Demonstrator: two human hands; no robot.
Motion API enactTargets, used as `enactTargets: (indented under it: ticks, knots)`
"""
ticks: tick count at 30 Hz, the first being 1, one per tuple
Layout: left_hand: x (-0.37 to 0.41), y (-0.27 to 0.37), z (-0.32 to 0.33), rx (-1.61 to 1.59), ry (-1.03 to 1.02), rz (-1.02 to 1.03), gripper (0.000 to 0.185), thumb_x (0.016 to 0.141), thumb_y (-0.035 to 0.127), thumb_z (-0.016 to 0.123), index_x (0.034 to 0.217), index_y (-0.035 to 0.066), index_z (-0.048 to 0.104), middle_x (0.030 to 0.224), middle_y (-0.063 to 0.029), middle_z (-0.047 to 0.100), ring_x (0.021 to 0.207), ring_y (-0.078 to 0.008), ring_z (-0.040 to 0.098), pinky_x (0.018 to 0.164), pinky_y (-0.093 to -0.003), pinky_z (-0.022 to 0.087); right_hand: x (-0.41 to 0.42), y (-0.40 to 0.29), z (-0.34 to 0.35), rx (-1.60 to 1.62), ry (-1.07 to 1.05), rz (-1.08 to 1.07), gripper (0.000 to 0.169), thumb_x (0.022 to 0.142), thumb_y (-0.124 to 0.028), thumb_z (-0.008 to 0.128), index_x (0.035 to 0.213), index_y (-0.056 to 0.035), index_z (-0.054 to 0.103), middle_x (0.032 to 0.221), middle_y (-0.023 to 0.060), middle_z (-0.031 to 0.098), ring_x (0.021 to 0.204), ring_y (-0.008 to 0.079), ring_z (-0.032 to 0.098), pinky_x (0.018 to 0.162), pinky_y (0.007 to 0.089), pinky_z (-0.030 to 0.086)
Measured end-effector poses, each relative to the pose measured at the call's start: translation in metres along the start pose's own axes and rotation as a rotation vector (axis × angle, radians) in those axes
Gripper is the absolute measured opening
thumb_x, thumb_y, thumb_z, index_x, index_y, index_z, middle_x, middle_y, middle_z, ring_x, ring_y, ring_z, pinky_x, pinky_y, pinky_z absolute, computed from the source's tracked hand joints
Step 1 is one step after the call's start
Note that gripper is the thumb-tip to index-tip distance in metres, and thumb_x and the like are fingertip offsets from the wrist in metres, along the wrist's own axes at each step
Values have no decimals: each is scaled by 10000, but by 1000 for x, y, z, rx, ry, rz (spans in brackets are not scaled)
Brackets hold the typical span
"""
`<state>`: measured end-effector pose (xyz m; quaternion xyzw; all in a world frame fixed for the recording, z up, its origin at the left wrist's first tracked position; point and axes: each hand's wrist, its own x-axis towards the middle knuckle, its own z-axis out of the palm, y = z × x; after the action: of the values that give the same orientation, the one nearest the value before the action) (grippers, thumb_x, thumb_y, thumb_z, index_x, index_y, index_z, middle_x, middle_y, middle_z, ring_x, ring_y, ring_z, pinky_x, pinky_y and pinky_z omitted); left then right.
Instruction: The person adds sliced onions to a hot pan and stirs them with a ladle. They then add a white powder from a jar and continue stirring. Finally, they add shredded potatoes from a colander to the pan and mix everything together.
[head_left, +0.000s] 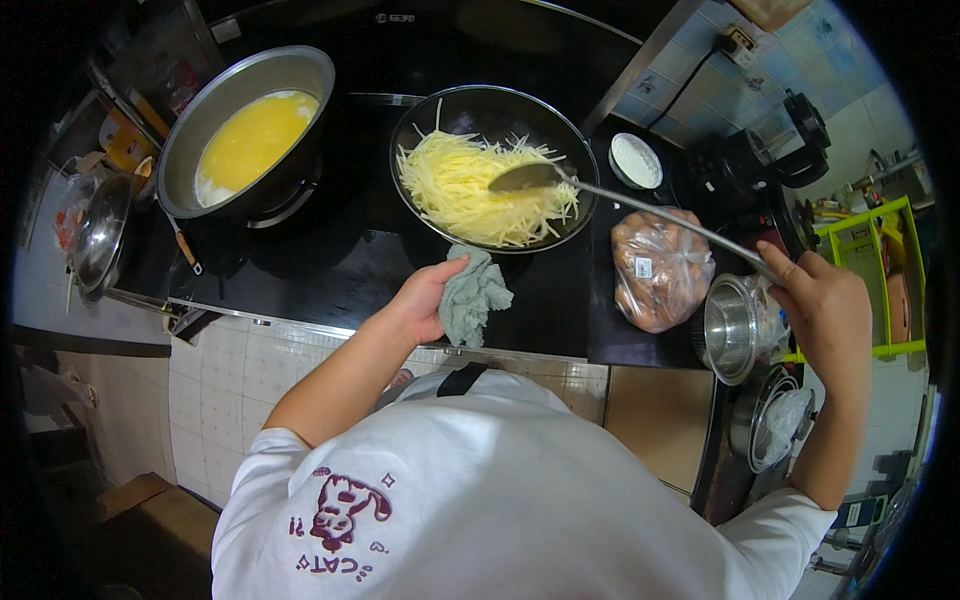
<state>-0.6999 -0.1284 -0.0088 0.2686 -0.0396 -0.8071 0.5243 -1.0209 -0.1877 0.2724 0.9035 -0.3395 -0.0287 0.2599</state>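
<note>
A dark wok (495, 105) on the black stove holds a heap of pale yellow shredded vegetable strips (465, 180), perhaps potato. My right hand (821, 300) grips the long handle of a metal spatula or ladle (525, 177), its head resting on the strips. My left hand (427, 296) holds a crumpled grey-green cloth (472, 300) at the wok's near rim; whether the cloth also grips the rim is unclear. To the left, a large metal pot (180, 157) contains yellow liquid (255, 142) with white patches at its edge.
Right of the wok are a bowl of white powder (636, 161), a plastic bag of brown eggs (660, 277), metal bowls (729, 326) and a black appliance (735, 169). A metal lid or basin (101, 232) and a wooden-handled tool (184, 247) lie at left. A green rack (855, 244) stands far right.
</note>
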Motion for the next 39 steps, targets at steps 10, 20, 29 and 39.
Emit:
enactTargets:
  ticks: [10, 20, 29, 39]
  knots:
    - [4, 5, 5, 131, 122, -46, 302, 918, 269, 401, 1018, 23, 546, 946, -116, 619, 808, -230, 630, 624, -340, 523, 47, -47, 65, -54, 28, -44, 375, 733, -169, 597, 1106, -183, 565, 776, 83, 551, 656, 256, 582, 560, 345, 472]
    - [0, 2, 10, 182, 129, -2, 312, 918, 264, 400, 1046, 15, 537, 941, -104, 614, 798, -232, 623, 661, -344, 515, 86, 18, 100, 129, 80, 214, 315, 808, -234, 560, 1109, -141, 559, 794, 110, 579, 735, 309, 584, 624, 399, 470]
    - [0, 2, 14, 187, 155, 27, 302, 907, 241, 409, 1041, 7, 544, 930, -112, 619, 811, -227, 622, 695, -339, 510, 169, 23, 165, 336, 71, -117, 323, 787, -267, 587, 1087, -147, 573, 840, 116, 608, 764, 309, 592, 647, 424, 470]
    - [-6, 1, 8, 148, 172, 46, 321, 905, 270, 417, 1055, 17, 546, 943, -107, 626, 814, -219, 625, 686, -351, 517, 94, 48, 84, -188, 312, -322, 339, 776, -183, 549, 1114, -204, 553, 748, 44, 516, 695, 226, 565, 568, 350, 457]
